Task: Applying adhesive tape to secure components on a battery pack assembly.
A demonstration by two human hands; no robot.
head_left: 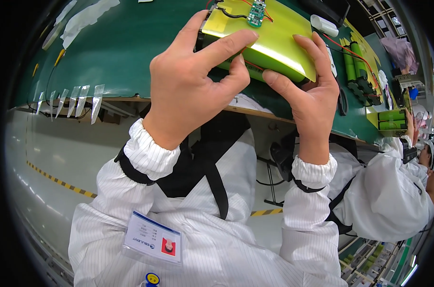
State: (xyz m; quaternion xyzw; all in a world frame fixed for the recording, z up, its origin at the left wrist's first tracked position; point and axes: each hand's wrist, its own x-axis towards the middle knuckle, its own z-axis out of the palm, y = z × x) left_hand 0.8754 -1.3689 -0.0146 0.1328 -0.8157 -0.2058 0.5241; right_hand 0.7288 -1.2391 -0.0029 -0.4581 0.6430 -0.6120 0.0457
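A battery pack of green cells (288, 71) rests at the table's front edge, with a glossy yellow sheet (286, 31) over its top. On the sheet lies a small green circuit board (256, 14) with black and red wires. My left hand (195, 71) holds the pack's left end. Its index finger presses on the sheet's near edge and its thumb is at the near side, by a thin red wire (254, 65). My right hand (315, 91) clasps the right end, thumb on the near side and fingers over the far right. The undersides of my fingers are hidden.
Clear tape strips (83, 100) hang from the green table's (121, 52) front edge at left. A white roll (324, 25) stands behind the pack. More green cells (355, 62) lie at right, where a co-worker in white (389, 191) sits close beside me.
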